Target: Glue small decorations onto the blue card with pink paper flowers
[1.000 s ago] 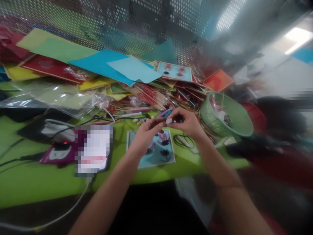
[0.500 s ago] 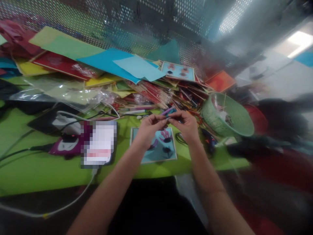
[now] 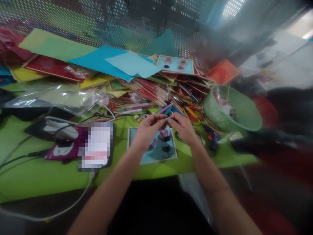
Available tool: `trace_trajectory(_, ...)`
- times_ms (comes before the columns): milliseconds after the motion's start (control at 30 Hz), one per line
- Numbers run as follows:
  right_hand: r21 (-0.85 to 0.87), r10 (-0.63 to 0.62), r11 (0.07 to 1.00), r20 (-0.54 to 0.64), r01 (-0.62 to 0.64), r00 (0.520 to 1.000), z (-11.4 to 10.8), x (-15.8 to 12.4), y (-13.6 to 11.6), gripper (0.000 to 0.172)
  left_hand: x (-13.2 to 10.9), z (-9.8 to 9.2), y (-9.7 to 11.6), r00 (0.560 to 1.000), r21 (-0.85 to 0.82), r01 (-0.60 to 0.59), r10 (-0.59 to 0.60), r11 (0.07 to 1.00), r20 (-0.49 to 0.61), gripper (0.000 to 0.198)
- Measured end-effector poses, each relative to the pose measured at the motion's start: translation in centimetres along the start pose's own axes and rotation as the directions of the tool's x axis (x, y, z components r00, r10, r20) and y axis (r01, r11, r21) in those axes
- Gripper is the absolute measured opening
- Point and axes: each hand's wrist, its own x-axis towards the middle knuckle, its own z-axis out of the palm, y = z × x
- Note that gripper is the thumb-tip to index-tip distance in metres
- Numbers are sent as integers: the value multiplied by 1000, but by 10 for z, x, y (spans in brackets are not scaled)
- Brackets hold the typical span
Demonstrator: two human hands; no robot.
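My left hand [image 3: 152,128] and my right hand [image 3: 180,126] meet fingertip to fingertip above the table. Both are closed in a pinch. A tiny pale piece [image 3: 167,119] shows between the fingertips, too small and blurred to name. Below them lies a light blue square card [image 3: 158,155] with a thin pale border. On the card are a pink and dark flower-like shape [image 3: 165,134], a purple curved piece [image 3: 153,144] and a dark shape. My left forearm and hand cover part of the card's left side.
A phone [image 3: 97,145] with a white cable and a purple power strip [image 3: 65,150] lie left. Behind are coloured sheets [image 3: 117,63], clear plastic bags [image 3: 56,96] and wooden sticks [image 3: 149,91]. Orange scissors [image 3: 194,112], a glue gun [image 3: 210,137] and a green basket [image 3: 246,111] stand right.
The view has shifted slightly, and the basket and scissors show more clearly. My hands stay pinched together, with my right hand a little lower and to the left.
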Motion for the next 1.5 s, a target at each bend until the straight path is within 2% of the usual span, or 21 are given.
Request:
trace_trajectory(167, -54, 9, 999, 81, -5, 997, 2, -2, -5, 35, 0, -2, -1, 1000, 54, -11, 12, 998, -15, 18)
trace_trajectory(567, -98, 13, 995, 81, -6, 997, 4, -2, -1, 30, 0, -2, -1, 1000, 81, 0, -2, 997, 21, 26)
trace_trajectory(867, -238, 10, 971, 33, -2, 999, 7, -5, -6, 27, 0, 3, -4, 999, 70, -11, 13, 997, -40, 28)
trace_trajectory(1100, -216, 5, 976, 17, -1, 1000, 9, -4, -2, 27, 0, 1, -8, 998, 79, -6, 11, 997, -65, 27)
trace_trajectory(1333, -77, 0, 997, 30, 2, 1000, 7, -5, 1, 31, 1, -4, -9, 1000, 54, 14, -13, 998, -27, 27)
trace_trajectory(1500, -140, 27, 990, 37, -22, 999, 6, -4, -1, 30, 1, -4, -8, 999, 125, -13, 18, 992, -39, 27)
